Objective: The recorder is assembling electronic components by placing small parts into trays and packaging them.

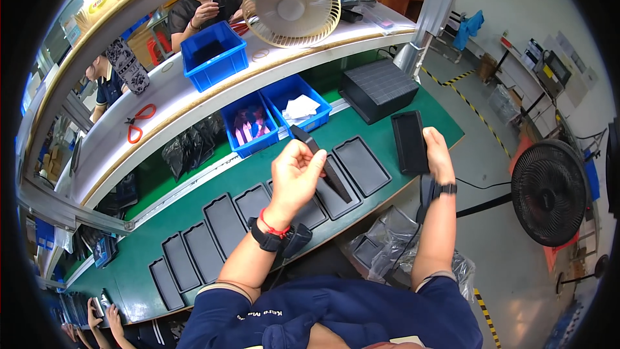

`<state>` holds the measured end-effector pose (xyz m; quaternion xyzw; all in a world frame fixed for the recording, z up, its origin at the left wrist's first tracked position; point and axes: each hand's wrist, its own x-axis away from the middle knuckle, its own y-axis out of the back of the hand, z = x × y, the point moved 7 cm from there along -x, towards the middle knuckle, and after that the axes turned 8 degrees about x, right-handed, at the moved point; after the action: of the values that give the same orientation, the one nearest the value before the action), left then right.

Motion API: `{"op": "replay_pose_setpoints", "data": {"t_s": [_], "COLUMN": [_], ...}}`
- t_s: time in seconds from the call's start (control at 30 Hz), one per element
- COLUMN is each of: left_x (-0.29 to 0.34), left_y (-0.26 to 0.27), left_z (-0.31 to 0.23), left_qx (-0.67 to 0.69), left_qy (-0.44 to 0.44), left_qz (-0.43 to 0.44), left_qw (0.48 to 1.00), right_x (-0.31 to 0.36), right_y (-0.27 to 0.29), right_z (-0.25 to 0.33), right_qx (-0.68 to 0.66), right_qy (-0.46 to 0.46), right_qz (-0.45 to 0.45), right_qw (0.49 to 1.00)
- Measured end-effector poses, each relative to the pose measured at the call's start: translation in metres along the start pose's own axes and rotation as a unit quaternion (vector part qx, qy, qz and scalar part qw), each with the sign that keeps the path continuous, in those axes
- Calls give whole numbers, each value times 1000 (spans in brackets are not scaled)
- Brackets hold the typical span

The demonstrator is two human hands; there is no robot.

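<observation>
While a row of grey trays stretched across the green tabletop, a co-worker's hands showed beyond the row's left end. Next, on the white shelf behind the row, lay orange-handled scissors. Black plastic bags were bunched between that shelf and the row's left half. An upright blue bin stood on the shelf, well behind the row, and a lower bin of pink and purple pieces sat just behind the row's middle.

Above the row's right half, the left hand was nearly closed, pinching a thin black piece between thumb and fingers. This piece was tilted, its lower end over one of the trays; whether it touched that tray could not be told. Another blue bin, with white papers inside, stood behind this part of the row, and a large black box stood behind its right end.

Just beyond that same end, the right hand gripped a shallow black case by its right side, part-curled, thumb near the top, with the other fingers mostly hidden. Farthest right of the row stood a black fan.
</observation>
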<state>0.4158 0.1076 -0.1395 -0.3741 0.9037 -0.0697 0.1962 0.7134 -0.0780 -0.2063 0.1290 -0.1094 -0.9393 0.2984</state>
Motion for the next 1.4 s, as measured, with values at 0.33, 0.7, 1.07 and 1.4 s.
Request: {"op": "replay_pose_setpoints", "data": {"t_s": [0.33, 0.7, 1.07, 1.4], "left_x": [2, 83, 250, 319], "left_y": [-3, 52, 313, 341], "left_z": [34, -23, -136, -86], "left_qx": [94, -413, -606, -699], "left_qy": [72, -48, 222, 237], "left_qz": [-38, 155, -180, -112], "left_qw": [992, 896, 742, 665], "right_x": [65, -9, -3, -19], "right_y": [-64, 112, -48, -407], "right_z": [77, -57, 44, 158], "right_qx": [54, 300, 577, 472], "right_qy": [124, 47, 176, 320], "right_qz": [141, -123, -135, 306], "right_qw": [981, 945, 786, 763]}}
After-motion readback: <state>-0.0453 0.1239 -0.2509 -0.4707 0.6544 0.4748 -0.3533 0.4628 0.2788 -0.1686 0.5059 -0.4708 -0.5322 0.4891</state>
